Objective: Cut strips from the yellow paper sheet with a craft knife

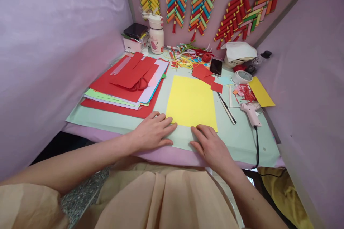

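Observation:
A yellow sheet of paper lies flat on the pale green table cover. My left hand rests palm down at the sheet's lower left corner, fingers stretched out and apart. At the lower right edge lies my right hand, its fingertips on or beside the paper and its thumb apart. Neither hand grips anything. Left of the sheet is a stack of coloured paper, mostly red on top, with red-handled scissors partly tucked under a red piece.
A glue gun with a cord, a pen and a tape roll lie to the right. Behind are a phone, paper scraps, a white bottle and a bowl. Paper firecracker strings hang on the wall.

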Demonstrator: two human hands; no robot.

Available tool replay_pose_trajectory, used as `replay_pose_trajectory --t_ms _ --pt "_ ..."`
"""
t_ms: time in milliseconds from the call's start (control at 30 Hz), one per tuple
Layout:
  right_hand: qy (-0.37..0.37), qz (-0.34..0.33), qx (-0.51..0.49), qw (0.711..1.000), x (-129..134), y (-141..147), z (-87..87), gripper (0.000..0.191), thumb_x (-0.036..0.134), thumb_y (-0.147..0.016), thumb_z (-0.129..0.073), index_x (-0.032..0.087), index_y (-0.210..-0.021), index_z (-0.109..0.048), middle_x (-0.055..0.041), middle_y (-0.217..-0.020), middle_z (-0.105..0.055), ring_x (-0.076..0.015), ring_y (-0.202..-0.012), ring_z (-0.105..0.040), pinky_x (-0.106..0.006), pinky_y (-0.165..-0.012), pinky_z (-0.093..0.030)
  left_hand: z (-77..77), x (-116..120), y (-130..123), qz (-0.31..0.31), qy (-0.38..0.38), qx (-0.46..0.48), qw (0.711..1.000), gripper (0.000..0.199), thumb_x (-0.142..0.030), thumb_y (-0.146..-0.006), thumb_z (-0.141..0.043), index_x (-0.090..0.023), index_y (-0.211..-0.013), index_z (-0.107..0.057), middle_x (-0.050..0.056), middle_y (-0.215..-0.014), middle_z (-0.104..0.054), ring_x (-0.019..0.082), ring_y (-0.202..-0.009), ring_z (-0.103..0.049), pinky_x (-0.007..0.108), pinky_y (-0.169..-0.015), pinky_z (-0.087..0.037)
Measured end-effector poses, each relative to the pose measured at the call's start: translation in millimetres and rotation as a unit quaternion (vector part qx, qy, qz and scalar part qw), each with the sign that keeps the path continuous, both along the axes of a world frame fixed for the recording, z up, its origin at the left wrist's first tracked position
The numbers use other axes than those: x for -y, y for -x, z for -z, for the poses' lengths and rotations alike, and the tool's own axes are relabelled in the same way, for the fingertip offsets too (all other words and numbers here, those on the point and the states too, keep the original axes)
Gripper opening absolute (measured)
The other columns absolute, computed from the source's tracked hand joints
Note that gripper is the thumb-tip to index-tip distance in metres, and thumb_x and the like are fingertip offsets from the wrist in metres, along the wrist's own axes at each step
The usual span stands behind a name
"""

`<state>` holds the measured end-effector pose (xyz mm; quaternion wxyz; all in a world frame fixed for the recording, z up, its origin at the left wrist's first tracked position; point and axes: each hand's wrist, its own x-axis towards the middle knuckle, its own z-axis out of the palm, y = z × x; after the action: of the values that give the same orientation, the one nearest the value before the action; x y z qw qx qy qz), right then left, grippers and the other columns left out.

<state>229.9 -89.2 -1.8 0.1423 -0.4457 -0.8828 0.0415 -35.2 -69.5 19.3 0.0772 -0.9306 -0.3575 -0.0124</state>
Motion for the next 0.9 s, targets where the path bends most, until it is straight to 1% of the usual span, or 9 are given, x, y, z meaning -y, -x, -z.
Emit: replay_pose_trajectory --t_ms 200,367,500,600,667,733,833,900 --pt "0.000 -0.002 -0.010 1.000 0 0 0.8 0.036 0.036 -0.097 -0.049 0.021 -0.129 -0.053 -0.0109 -0.117 -0.059 -0.0258 -0.109 -0.054 -0.042 -0.090 -0.053 -3.2 3 16 -0.011 -0.003 0.005 1.000 0.052 -0.056 -0.088 -0.062 -0.022 -0.128 -0.054 0.009 -0.117 -0.059 0.027 -0.100 -0.051 0.041 -0.092 -0.033" --pt "0.008 0.004 0.001 1.000 1 0 1.2 0.037 0.037 -0.097 -0.049 0.020 -0.130 -0.051 -0.0108 -0.119 -0.057 -0.0261 -0.110 -0.053 -0.042 -0.091 -0.052 -3.7 8 30 -0.025 -0.015 -0.024 0.999 0.052 -0.056 -0.090 -0.059 -0.022 -0.129 -0.054 0.010 -0.123 -0.059 0.027 -0.100 -0.051 0.043 -0.094 -0.033" --pt "0.009 0.005 0.001 1.000 1 -1 1.4 0.037 0.037 -0.097 -0.049 0.021 -0.130 -0.052 -0.0111 -0.119 -0.058 -0.0260 -0.110 -0.053 -0.042 -0.090 -0.053 -2.1 11 41 -0.038 -0.014 -0.001 0.999 0.050 -0.053 -0.090 -0.060 -0.023 -0.129 -0.055 0.010 -0.125 -0.059 0.028 -0.103 -0.052 0.043 -0.096 -0.033" --pt "0.006 0.006 -0.004 1.000 1 0 2.3 0.036 0.038 -0.098 -0.048 0.022 -0.130 -0.052 -0.0109 -0.119 -0.058 -0.0257 -0.110 -0.053 -0.042 -0.089 -0.053 -4.8 10 47 -0.050 -0.011 0.021 0.998 0.044 -0.051 -0.091 -0.060 -0.024 -0.126 -0.057 0.010 -0.125 -0.059 0.028 -0.105 -0.053 0.043 -0.096 -0.035" --pt "0.002 0.005 -0.003 1.000 1 0 2.9 0.037 0.038 -0.098 -0.047 0.021 -0.130 -0.052 -0.0113 -0.118 -0.058 -0.0259 -0.109 -0.054 -0.042 -0.088 -0.053 -8.6 9 46 -0.048 -0.020 0.042 0.998 0.039 -0.049 -0.093 -0.057 -0.021 -0.119 -0.061 0.010 -0.120 -0.061 0.027 -0.102 -0.054 0.043 -0.094 -0.037" --pt "-0.002 0.006 -0.002 1.000 2 0 3.2 0.037 0.039 -0.097 -0.047 0.021 -0.130 -0.052 -0.0117 -0.117 -0.058 -0.0262 -0.108 -0.054 -0.042 -0.087 -0.053 -11.8 8 39 -0.038 -0.040 0.077 0.995 0.033 -0.044 -0.096 -0.052 -0.018 -0.113 -0.063 0.010 -0.115 -0.063 0.027 -0.101 -0.055 0.042 -0.092 -0.039" --pt "-0.006 0.004 -0.001 1.000 1 1 2.6 0.037 0.039 -0.097 -0.048 0.022 -0.130 -0.052 -0.0118 -0.117 -0.058 -0.0264 -0.107 -0.054 -0.043 -0.087 -0.053 -11.0 5 19 -0.008 -0.058 0.132 0.990 0.028 -0.028 -0.099 -0.044 -0.015 -0.117 -0.061 0.011 -0.114 -0.064 0.025 -0.105 -0.054 0.039 -0.093 -0.041" --pt "-0.007 0.000 0.002 1.000 1 0 1.7 0.037 0.039 -0.097 -0.048 0.022 -0.130 -0.053 -0.0119 -0.117 -0.057 -0.0266 -0.107 -0.055 -0.042 -0.086 -0.053 -6.3 -1 3 0.026 -0.037 0.141 0.989 0.029 -0.020 -0.100 -0.040 -0.012 -0.121 -0.059 0.011 -0.114 -0.064 0.023 -0.106 -0.054 0.036 -0.093 -0.043"
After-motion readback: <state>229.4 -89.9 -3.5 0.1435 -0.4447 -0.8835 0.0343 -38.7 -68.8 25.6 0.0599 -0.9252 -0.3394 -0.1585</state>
